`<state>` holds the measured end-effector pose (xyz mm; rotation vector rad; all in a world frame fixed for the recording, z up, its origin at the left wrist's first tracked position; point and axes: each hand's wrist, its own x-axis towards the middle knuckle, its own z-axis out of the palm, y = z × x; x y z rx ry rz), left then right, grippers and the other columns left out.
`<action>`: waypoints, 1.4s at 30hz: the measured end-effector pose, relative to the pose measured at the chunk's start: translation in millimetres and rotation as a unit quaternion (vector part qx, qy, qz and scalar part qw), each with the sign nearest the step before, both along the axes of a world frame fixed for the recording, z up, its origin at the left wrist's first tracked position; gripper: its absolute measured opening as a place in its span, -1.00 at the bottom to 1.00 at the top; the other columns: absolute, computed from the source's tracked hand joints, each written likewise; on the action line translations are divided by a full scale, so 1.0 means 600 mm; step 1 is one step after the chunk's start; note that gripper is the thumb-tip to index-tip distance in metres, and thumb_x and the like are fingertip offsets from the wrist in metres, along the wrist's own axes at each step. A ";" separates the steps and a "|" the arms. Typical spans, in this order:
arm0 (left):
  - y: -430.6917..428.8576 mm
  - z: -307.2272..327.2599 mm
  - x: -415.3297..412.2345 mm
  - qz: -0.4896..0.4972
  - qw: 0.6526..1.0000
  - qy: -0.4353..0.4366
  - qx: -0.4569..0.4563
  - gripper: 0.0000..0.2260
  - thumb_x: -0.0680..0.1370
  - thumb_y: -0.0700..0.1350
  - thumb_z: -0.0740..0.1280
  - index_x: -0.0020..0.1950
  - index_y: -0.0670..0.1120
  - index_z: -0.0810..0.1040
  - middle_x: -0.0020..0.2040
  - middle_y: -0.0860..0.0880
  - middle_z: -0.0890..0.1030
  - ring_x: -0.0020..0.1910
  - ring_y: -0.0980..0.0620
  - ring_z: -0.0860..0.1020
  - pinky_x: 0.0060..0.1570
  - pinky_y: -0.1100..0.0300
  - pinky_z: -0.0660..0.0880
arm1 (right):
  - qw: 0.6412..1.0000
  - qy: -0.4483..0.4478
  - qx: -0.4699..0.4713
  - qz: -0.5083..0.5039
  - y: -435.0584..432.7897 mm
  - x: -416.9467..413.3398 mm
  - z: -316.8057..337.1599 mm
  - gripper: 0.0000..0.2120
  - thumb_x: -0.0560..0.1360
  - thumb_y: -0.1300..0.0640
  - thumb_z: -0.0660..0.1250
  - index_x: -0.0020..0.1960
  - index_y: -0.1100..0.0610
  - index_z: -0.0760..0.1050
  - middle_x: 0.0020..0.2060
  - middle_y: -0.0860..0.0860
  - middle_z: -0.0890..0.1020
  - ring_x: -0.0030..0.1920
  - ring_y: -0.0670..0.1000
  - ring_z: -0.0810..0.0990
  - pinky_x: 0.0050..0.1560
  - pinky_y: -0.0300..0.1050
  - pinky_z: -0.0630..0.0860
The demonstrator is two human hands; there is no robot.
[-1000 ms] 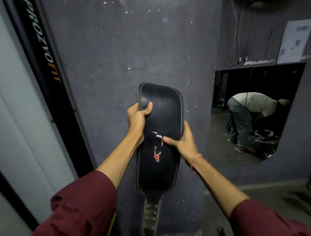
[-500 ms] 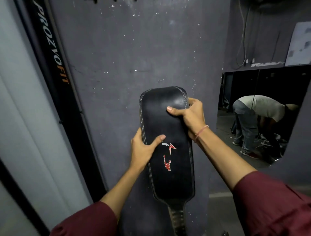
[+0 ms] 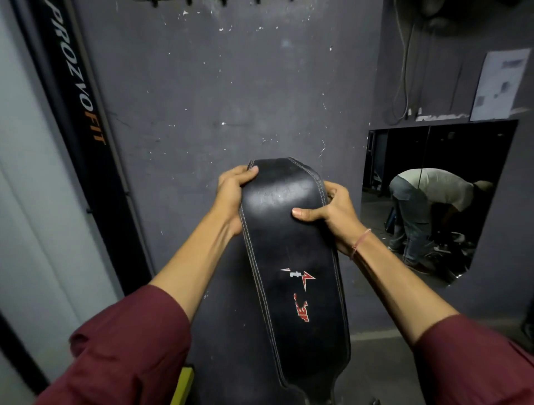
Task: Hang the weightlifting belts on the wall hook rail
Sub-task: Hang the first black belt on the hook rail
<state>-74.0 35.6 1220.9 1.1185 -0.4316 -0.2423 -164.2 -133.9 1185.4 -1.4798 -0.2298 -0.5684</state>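
Head view: a person's left hand and right hand gripped the upper end of a black weightlifting belt at centre frame, the lift toward the hook rail at twelve o'clock seemingly next.

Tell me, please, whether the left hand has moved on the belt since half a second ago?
Yes. The left hand has gone up the black weightlifting belt, from level with its red logo to the top corner.

A chipped dark grey wall fills the view, a black lettered banner at left, a mirror at right.
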 end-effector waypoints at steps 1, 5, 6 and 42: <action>-0.003 -0.007 -0.001 0.011 0.999 -0.035 -0.005 -0.69 0.57 -0.29 0.26 0.28 -0.38 0.50 0.08 -0.30 0.62 -0.08 -0.15 0.66 -0.10 0.05 0.64 | 1.000 0.007 -0.002 0.001 -0.001 0.000 0.005 -0.62 0.30 0.47 0.51 0.09 0.29 0.58 -0.11 0.12 0.71 -0.10 0.07 0.71 -0.12 -0.06 0.65; -0.015 -0.037 -0.020 -0.026 0.994 -0.104 0.000 -0.57 0.49 -0.50 0.21 0.36 -0.33 0.48 0.23 -0.27 0.62 0.16 -0.16 0.63 0.18 0.07 0.59 | 0.999 0.050 -0.013 -0.011 -0.004 0.013 0.050 -0.89 0.49 0.19 0.47 -0.11 0.20 0.56 -0.34 -0.01 0.68 -0.32 -0.05 0.66 -0.30 -0.23 0.57; -0.015 -0.044 -0.025 -0.028 0.994 -0.106 0.001 -0.52 0.47 -0.54 0.20 0.37 -0.32 0.47 0.26 -0.26 0.61 0.22 -0.14 0.61 0.23 0.09 0.55 | 0.997 0.067 -0.024 -0.007 -0.003 0.017 0.058 -0.89 0.50 0.19 0.45 -0.09 0.23 0.57 -0.33 0.02 0.69 -0.32 -0.04 0.67 -0.29 -0.20 0.59; -0.070 0.006 0.006 0.157 0.967 -0.194 -0.039 -0.58 0.56 0.19 0.26 0.19 -0.11 0.59 0.19 -0.22 0.65 0.27 -0.28 0.55 0.33 -0.27 0.42 | 0.996 0.070 -0.044 -0.013 0.046 0.001 -0.162 -0.82 0.42 0.46 0.43 -0.14 0.20 0.60 -0.28 -0.03 0.66 -0.22 -0.13 0.63 -0.14 -0.17 0.57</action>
